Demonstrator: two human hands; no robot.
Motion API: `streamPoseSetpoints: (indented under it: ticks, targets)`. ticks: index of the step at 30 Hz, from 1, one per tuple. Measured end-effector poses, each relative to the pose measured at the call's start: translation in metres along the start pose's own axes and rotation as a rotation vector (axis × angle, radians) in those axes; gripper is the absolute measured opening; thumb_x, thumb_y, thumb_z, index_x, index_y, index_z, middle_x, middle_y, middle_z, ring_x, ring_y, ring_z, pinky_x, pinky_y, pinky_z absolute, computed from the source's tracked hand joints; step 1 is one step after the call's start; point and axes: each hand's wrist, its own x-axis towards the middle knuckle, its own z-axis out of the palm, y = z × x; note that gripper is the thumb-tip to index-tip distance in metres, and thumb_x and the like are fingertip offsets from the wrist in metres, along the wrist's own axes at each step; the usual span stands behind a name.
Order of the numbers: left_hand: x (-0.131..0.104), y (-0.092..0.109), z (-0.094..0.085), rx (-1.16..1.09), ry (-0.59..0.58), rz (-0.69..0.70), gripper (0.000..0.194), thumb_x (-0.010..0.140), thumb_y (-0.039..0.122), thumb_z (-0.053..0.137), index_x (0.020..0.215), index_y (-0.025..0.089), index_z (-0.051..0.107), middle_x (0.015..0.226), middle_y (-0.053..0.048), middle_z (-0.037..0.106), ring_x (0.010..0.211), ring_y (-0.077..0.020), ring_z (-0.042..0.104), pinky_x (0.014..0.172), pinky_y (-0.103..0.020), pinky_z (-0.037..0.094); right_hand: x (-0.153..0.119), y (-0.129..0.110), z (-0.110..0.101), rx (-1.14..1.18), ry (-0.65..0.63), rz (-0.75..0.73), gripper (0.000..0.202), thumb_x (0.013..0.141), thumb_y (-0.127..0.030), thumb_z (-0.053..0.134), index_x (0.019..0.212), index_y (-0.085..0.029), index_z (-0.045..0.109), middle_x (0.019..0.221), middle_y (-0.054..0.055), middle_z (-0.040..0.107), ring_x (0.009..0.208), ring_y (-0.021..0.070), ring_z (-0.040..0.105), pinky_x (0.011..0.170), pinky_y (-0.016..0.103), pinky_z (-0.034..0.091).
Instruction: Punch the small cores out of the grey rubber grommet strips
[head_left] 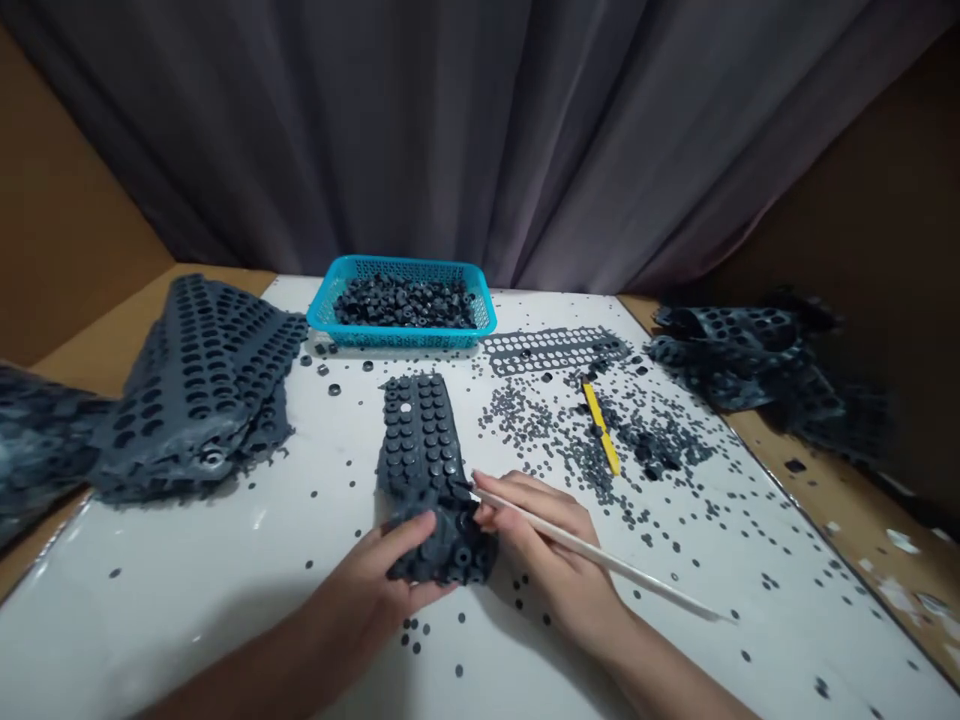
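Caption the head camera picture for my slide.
Left hand steadies a dark studded sheet while the right works a thin white stick.

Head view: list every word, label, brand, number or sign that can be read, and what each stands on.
No readable text anywhere.
The blue basket, yellow strip and white stick show no lettering that can be made out.

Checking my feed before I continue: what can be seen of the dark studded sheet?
The sheet is dark grey, rubbery-looking, with rows of raised round studs and one white spot near its far end. Its near part looks bent over, held by the left hand. The white stick in the right hand meets its right edge.
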Motion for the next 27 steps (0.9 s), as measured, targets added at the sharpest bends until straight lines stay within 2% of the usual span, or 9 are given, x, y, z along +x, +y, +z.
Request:
streamPoseSetpoints:
  ticks: [2,4,6,9,11,14,19,23,27]
  targets:
    - [0.000,-0.003,-0.002,0.164,-0.012,0.069,0.052,0.069,0.018,0.076,0.118,0.016,0.060,0.105,-0.011,0.070,0.101,-0.0300,0.065,0.089,-0.041,0.051,0.001,0.004,0.003,0.147,0.039,0.035,0.019,0.083,-0.022,0.066,0.098,-0.030,0.074,0.079,0.003,0.072,0.070,0.0145,0.067,0.062,0.024,0.054]
    - [-0.002,-0.006,-0.003,0.276,0.048,0.118,0.044,0.064,0.020,0.080,0.106,0.016,0.066,0.098,-0.009,0.072,0.098,-0.0290,0.066,0.088,-0.037,0.052,0.001,0.004,0.004,0.218,0.104,0.059,0.018,0.076,-0.017,0.072,0.089,-0.029,0.075,0.077,0.002,0.072,0.068,0.0136,0.067,0.060,0.021,0.054]
    - [-0.002,-0.007,-0.002,0.289,0.112,0.159,0.042,0.059,0.020,0.082,0.099,0.017,0.068,0.091,-0.007,0.073,0.094,-0.0276,0.067,0.087,-0.035,0.052,-0.002,0.001,0.004,0.212,0.157,0.039,0.019,0.073,-0.013,0.074,0.084,-0.028,0.075,0.072,0.001,0.071,0.064,0.0121,0.066,0.056,0.019,0.052]
    - [-0.001,-0.005,0.002,0.235,0.077,0.225,0.053,0.054,0.020,0.085,0.104,0.019,0.067,0.088,-0.005,0.073,0.093,-0.0279,0.068,0.087,-0.037,0.053,-0.007,-0.007,0.004,0.119,0.171,-0.038,0.019,0.071,-0.007,0.072,0.080,-0.024,0.072,0.069,0.000,0.068,0.060,0.0110,0.063,0.053,0.019,0.050]
    - [-0.001,-0.003,0.006,0.234,0.034,0.243,0.055,0.054,0.023,0.086,0.105,0.018,0.067,0.085,-0.006,0.074,0.090,-0.0289,0.069,0.085,-0.038,0.054,-0.009,-0.009,0.006,0.042,0.150,-0.093,0.015,0.072,-0.007,0.070,0.077,-0.021,0.069,0.073,0.002,0.067,0.064,0.0123,0.064,0.057,0.021,0.051]
    - [-0.002,-0.001,0.008,0.285,0.038,0.248,0.050,0.054,0.029,0.086,0.100,0.016,0.069,0.082,-0.007,0.074,0.088,-0.0300,0.069,0.081,-0.037,0.056,-0.011,-0.009,0.008,-0.035,0.128,-0.143,0.011,0.076,-0.010,0.067,0.077,-0.020,0.065,0.090,0.006,0.070,0.081,0.0168,0.066,0.071,0.029,0.054]
    - [0.000,-0.004,0.002,0.486,0.086,0.371,0.046,0.061,0.034,0.083,0.102,0.016,0.068,0.099,-0.009,0.073,0.097,-0.0296,0.067,0.085,-0.035,0.054,-0.013,-0.007,0.008,-0.117,0.108,-0.280,0.016,0.077,-0.007,0.064,0.083,-0.021,0.062,0.099,0.008,0.072,0.088,0.0204,0.066,0.079,0.038,0.053]
    - [0.000,-0.008,0.000,0.642,0.119,0.487,0.049,0.061,0.033,0.082,0.104,0.015,0.069,0.100,-0.009,0.072,0.098,-0.0298,0.066,0.087,-0.033,0.052,-0.014,-0.007,0.010,-0.118,0.100,-0.215,0.015,0.077,-0.007,0.063,0.081,-0.021,0.063,0.099,0.008,0.073,0.090,0.0217,0.067,0.078,0.039,0.054]
    - [0.000,-0.010,0.001,0.640,0.143,0.491,0.054,0.059,0.033,0.084,0.106,0.014,0.069,0.098,-0.010,0.073,0.096,-0.0309,0.066,0.086,-0.034,0.052,-0.018,-0.005,0.013,-0.063,0.100,-0.094,0.014,0.078,-0.010,0.064,0.079,-0.024,0.063,0.097,0.007,0.074,0.093,0.0235,0.066,0.080,0.042,0.054]
